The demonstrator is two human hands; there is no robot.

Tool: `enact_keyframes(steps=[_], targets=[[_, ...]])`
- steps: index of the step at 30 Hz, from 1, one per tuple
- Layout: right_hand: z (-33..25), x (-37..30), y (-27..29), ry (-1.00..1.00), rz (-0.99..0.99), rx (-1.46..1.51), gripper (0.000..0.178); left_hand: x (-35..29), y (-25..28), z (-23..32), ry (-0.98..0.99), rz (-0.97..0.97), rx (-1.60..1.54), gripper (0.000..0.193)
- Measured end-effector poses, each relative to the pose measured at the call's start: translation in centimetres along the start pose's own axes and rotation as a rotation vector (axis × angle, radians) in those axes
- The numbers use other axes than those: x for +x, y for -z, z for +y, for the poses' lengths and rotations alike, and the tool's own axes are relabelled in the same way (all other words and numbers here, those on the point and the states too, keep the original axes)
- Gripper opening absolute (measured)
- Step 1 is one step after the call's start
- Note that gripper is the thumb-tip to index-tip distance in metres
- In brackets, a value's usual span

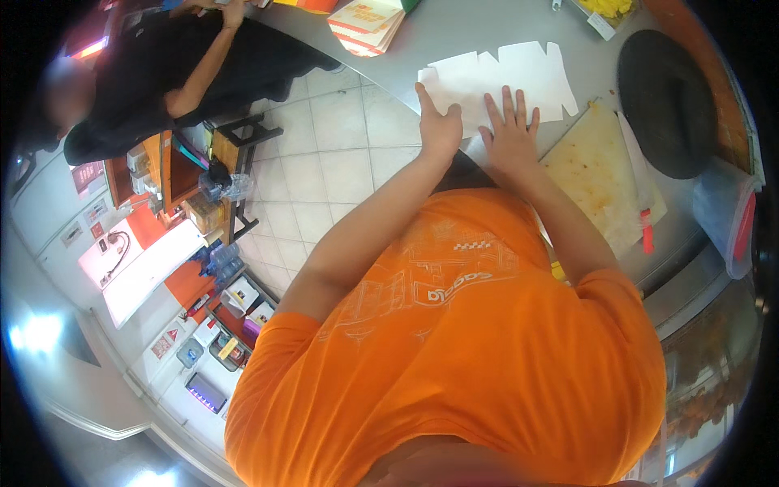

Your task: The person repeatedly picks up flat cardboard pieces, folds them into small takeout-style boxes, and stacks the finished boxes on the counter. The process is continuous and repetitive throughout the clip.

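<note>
White, notched sheet of paper or thin card (471, 77) lay flat on the grey, metal-looking surface (487, 23), just beyond the person's orange printed T-shirt (430, 325). The bare right hand (511, 138) rested palm down on its near edge, fingers spread apart. The bare left hand (441, 132) was at its near left corner, thumb and forefinger apart; whether the hidden fingers pinched the sheet, I could not tell. The sheet's long axis ran left to right across the person's front, its right end slightly farther away, and its slotted long edge faced away from the person. To the right lay a pale, stained cutting board (588, 178), with a long-bladed, red-handled knife (635, 162) along its right side and a large, flat black disc (669, 105) beyond. Farther across the surface were cream-and-orange printed paper packages (369, 24) and a container of yellow pieces (604, 10). Off to the left spread a floor of pale square tiles (324, 118), a brown-and-orange shelf unit (166, 174) and another person in black clothing (154, 65).
</note>
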State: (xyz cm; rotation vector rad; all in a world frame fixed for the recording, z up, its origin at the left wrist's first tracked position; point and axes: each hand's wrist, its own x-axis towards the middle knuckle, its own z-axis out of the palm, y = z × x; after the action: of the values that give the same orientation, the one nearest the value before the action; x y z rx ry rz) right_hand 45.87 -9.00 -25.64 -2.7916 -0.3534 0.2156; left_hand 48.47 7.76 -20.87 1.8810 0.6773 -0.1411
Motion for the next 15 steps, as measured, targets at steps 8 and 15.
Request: enact_keyframes(steps=[8, 15], targets=[[-1.9, 4.9, 8.4, -0.016, 0.142, 0.144, 0.068, 4.5, 3.9, 3.1, -0.164, -0.159, -0.003, 0.039], [-5.1, 11.9, 22.8, 0.43, -0.18, 0.532, 0.037, -3.0, 12.8, 11.5, -0.765, -0.225, -0.026, 0.032]])
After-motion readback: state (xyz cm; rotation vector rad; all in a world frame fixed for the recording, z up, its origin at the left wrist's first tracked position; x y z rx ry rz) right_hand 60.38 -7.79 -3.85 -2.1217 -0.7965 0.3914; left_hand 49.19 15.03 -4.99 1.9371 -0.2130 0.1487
